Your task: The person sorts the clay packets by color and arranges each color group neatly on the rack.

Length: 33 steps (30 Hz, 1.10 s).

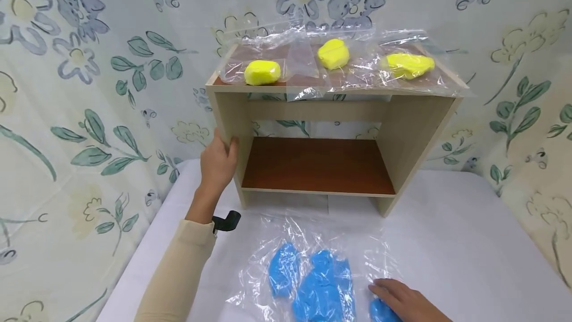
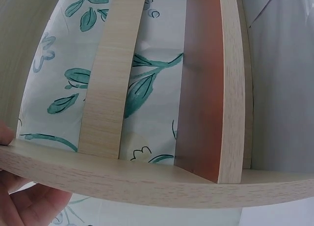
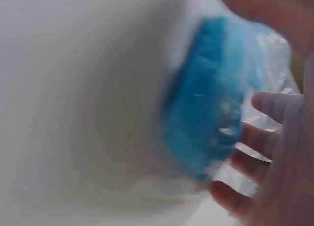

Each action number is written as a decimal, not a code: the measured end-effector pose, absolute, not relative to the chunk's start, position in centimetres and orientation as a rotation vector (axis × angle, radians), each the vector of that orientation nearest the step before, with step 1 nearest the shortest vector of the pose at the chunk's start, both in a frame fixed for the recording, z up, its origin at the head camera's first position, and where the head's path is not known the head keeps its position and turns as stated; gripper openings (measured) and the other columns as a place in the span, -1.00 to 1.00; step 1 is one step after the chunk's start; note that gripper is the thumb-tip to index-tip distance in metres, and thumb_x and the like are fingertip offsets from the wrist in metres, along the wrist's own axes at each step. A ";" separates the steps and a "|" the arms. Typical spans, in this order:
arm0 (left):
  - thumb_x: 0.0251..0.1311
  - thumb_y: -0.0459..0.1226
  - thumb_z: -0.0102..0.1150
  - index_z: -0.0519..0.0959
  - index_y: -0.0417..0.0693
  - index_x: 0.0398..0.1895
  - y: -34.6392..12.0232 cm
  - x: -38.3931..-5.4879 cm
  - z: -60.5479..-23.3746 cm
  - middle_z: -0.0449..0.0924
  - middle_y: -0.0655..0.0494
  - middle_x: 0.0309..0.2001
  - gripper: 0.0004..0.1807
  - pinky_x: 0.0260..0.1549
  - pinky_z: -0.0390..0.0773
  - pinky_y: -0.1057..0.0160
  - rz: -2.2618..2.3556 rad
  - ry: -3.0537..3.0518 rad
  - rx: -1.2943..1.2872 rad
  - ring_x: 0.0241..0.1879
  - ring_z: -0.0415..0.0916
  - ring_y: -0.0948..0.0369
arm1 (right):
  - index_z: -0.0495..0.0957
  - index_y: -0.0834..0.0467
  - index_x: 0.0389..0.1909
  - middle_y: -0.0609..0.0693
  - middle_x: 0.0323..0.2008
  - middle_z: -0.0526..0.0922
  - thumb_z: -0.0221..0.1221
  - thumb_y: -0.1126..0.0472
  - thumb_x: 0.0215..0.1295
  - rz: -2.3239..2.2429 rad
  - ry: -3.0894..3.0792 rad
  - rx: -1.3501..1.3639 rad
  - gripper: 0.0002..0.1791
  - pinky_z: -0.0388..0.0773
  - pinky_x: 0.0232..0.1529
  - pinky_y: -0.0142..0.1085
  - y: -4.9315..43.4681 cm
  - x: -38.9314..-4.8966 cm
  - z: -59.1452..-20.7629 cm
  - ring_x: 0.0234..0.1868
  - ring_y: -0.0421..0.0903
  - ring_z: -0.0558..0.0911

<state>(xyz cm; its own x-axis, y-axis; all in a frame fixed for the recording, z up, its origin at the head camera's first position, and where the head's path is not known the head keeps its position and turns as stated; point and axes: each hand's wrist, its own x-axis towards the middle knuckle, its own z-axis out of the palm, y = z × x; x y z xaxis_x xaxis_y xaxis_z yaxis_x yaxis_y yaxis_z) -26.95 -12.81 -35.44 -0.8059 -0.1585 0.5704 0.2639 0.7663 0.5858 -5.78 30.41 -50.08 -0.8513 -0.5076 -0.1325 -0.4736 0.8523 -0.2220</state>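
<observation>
- The right grip (image 1: 407, 300), at the bottom right of the frame, looks loose, with thumb and fingers spread round the right blue lump (image 1: 382, 311). That lump is in a clear bag. The close view is blurry, so I cannot tell how hard it touches.
- That lump could slip away, because the bag looks slick and the fingers do not squeeze.
- The left grip (image 1: 218, 160), left of the middle, holds the side board of the small shelf (image 1: 319, 165), pinching it from both faces. A hard pull there could tip or skid the shelf, as it looks light and just stands on the white desk (image 1: 447, 242).
- The left blue lump (image 1: 284, 270) and middle blue lump (image 1: 319, 287) lie at the bottom middle. I cannot see where one bag ends and another starts, so lifting one could drag the rest.
- The left yellow lump (image 1: 262, 72), on the shelf top, sits right by the front edge. A bump could knock it down.
- The middle yellow lump (image 1: 333, 54) and right yellow lump (image 1: 410, 65) lie farther right up there. Bag plastic pokes past the front edge, so a sleeve (image 1: 178, 267) could catch it and pull them off.
</observation>
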 end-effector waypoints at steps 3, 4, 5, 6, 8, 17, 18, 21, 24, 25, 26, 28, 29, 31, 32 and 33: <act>0.42 -0.07 -0.09 0.39 -0.20 0.18 -12.9 -26.9 -35.4 0.69 -0.31 -0.06 -0.55 -0.29 0.61 -0.19 -0.899 -2.345 -0.081 -0.18 0.67 -0.26 | 0.33 -0.19 0.36 -0.13 0.22 0.48 0.01 -0.72 -0.13 -0.187 2.853 -0.762 0.06 0.69 -0.06 -0.04 30.5 -6.0 -51.0 0.08 -0.06 0.56; 0.42 -0.06 -0.09 0.39 -0.20 0.18 -12.8 -26.9 -35.4 0.69 -0.31 -0.06 -0.55 -0.29 0.61 -0.19 -0.900 -2.349 -0.084 -0.18 0.68 -0.26 | 0.34 -0.18 0.36 -0.14 0.21 0.49 0.01 -0.72 -0.16 -0.175 2.850 -0.729 0.07 0.68 -0.05 -0.02 30.5 -6.0 -51.1 0.07 -0.06 0.55; 0.42 -0.06 -0.10 0.39 -0.20 0.18 -12.8 -26.9 -35.5 0.69 -0.31 -0.06 -0.54 -0.29 0.61 -0.19 -0.900 -2.353 -0.086 -0.18 0.68 -0.25 | 0.35 -0.16 0.35 -0.13 0.20 0.49 0.03 -0.73 -0.18 -0.182 2.842 -0.694 0.10 0.68 -0.04 -0.01 30.5 -6.0 -51.2 0.07 -0.06 0.54; 0.43 -0.06 -0.10 0.39 -0.20 0.18 -12.7 -26.9 -35.5 0.69 -0.31 -0.06 -0.54 -0.29 0.60 -0.19 -0.900 -2.355 -0.090 -0.18 0.67 -0.26 | 0.36 -0.14 0.35 -0.13 0.19 0.49 0.05 -0.73 -0.21 -0.195 2.833 -0.660 0.12 0.67 -0.03 0.01 30.4 -6.0 -51.1 0.07 -0.06 0.53; 0.42 -0.06 -0.10 0.39 -0.19 0.16 -12.8 -26.8 -35.5 0.69 -0.31 -0.07 -0.56 -0.30 0.60 -0.19 -0.896 -2.360 -0.081 -0.20 0.67 -0.25 | 0.36 -0.14 0.34 -0.12 0.19 0.48 0.09 -0.73 -0.29 -0.226 2.811 -0.601 0.15 0.66 -0.02 0.07 30.2 -6.1 -50.9 0.07 -0.05 0.51; 0.42 -0.07 -0.07 0.39 -0.23 0.15 -12.9 -26.7 -35.2 0.69 -0.31 -0.07 -0.56 -0.29 0.62 -0.20 -0.898 -2.345 -0.090 -0.17 0.68 -0.26 | 0.37 -0.12 0.32 -0.10 0.19 0.47 0.10 -0.78 -0.46 -0.286 2.839 -0.552 0.25 0.65 -0.03 0.14 29.2 -6.1 -49.4 0.09 -0.08 0.47; 0.42 -0.08 -0.06 0.40 -0.22 0.14 -12.8 -26.7 -35.2 0.69 -0.31 -0.08 -0.57 -0.29 0.61 -0.21 -0.900 -2.340 -0.092 -0.17 0.67 -0.27 | 0.37 -0.12 0.33 -0.09 0.20 0.46 0.13 -0.77 -0.47 -0.306 2.825 -0.528 0.26 0.66 -0.04 0.13 29.2 -6.1 -49.3 0.10 -0.08 0.47; 0.42 -0.09 -0.06 0.41 -0.22 0.12 -12.6 -26.9 -35.4 0.70 -0.31 -0.10 -0.59 -0.29 0.62 -0.21 -0.898 -2.335 -0.102 -0.17 0.68 -0.26 | 0.32 -0.16 0.37 -0.04 0.26 0.42 0.24 -0.70 -0.50 -0.414 2.767 -0.418 0.27 0.69 -0.10 0.07 29.2 -6.0 -48.9 0.12 -0.04 0.48; 0.42 -0.09 -0.06 0.41 -0.21 0.13 -12.3 -27.2 -35.6 0.70 -0.30 -0.07 -0.59 -0.25 0.63 -0.21 -0.896 -2.341 -0.124 -0.12 0.68 -0.26 | 0.28 -0.09 0.39 0.07 0.28 0.39 0.38 -0.56 -0.41 -0.577 2.729 -0.373 0.24 0.70 -0.14 0.04 29.9 -6.0 -48.6 0.13 0.04 0.49; 0.42 -0.08 -0.06 0.41 -0.21 0.13 -12.2 -27.2 -35.6 0.70 -0.30 -0.07 -0.58 -0.24 0.63 -0.21 -0.894 -2.347 -0.132 -0.12 0.68 -0.26 | 0.26 -0.06 0.40 0.10 0.28 0.37 0.41 -0.50 -0.33 -0.635 2.709 -0.360 0.20 0.70 -0.14 0.05 30.2 -5.9 -48.5 0.13 0.06 0.49; 0.42 -0.08 -0.06 0.41 -0.21 0.12 -12.1 -27.3 -35.6 0.70 -0.30 -0.07 -0.58 -0.23 0.62 -0.21 -0.892 -2.349 -0.131 -0.12 0.68 -0.26 | 0.24 -0.03 0.41 0.14 0.29 0.36 0.42 -0.43 -0.25 -0.697 2.682 -0.346 0.16 0.68 -0.12 0.09 30.5 -6.0 -48.4 0.14 0.09 0.49; 0.42 -0.07 -0.07 0.41 -0.20 0.13 -12.1 -27.3 -35.6 0.70 -0.28 -0.07 -0.58 -0.23 0.62 -0.21 -0.893 -2.353 -0.128 -0.12 0.68 -0.25 | 0.20 0.01 0.42 0.19 0.29 0.36 0.42 -0.30 -0.09 -0.794 2.629 -0.304 0.06 0.65 -0.07 0.15 31.0 -6.1 -48.2 0.14 0.12 0.49; 0.41 -0.08 -0.07 0.42 -0.20 0.11 -12.2 -27.3 -35.6 0.70 -0.28 -0.08 -0.59 -0.25 0.61 -0.21 -0.892 -2.350 -0.120 -0.14 0.68 -0.25 | 0.17 -0.02 0.43 0.19 0.32 0.33 0.42 -0.24 -0.03 -0.836 2.590 -0.245 0.03 0.63 -0.05 0.19 31.1 -6.1 -48.0 0.15 0.12 0.48; 0.42 -0.08 -0.08 0.41 -0.20 0.09 -12.5 -27.2 -35.6 0.71 -0.28 -0.12 -0.60 -0.29 0.60 -0.20 -0.888 -2.347 -0.100 -0.20 0.67 -0.25 | 0.15 -0.08 0.45 0.20 0.35 0.27 0.41 -0.18 0.02 -0.869 2.556 -0.151 -0.01 0.62 -0.05 0.22 31.0 -6.4 -47.6 0.16 0.13 0.47; 0.42 -0.08 -0.08 0.41 -0.20 0.09 -12.7 -27.1 -35.5 0.71 -0.28 -0.13 -0.60 -0.29 0.60 -0.20 -0.888 -2.346 -0.090 -0.21 0.67 -0.25 | 0.15 -0.10 0.45 0.20 0.37 0.25 0.41 -0.18 0.02 -0.863 2.558 -0.118 -0.01 0.63 -0.05 0.21 30.8 -6.6 -47.3 0.16 0.13 0.47; 0.42 -0.08 -0.08 0.41 -0.20 0.09 -12.9 -27.0 -35.5 0.70 -0.28 -0.13 -0.60 -0.30 0.60 -0.20 -0.887 -2.346 -0.081 -0.21 0.67 -0.25 | 0.15 -0.12 0.45 0.19 0.38 0.22 0.42 -0.20 0.01 -0.841 2.569 -0.088 -0.01 0.64 -0.07 0.20 30.6 -6.8 -46.9 0.15 0.13 0.47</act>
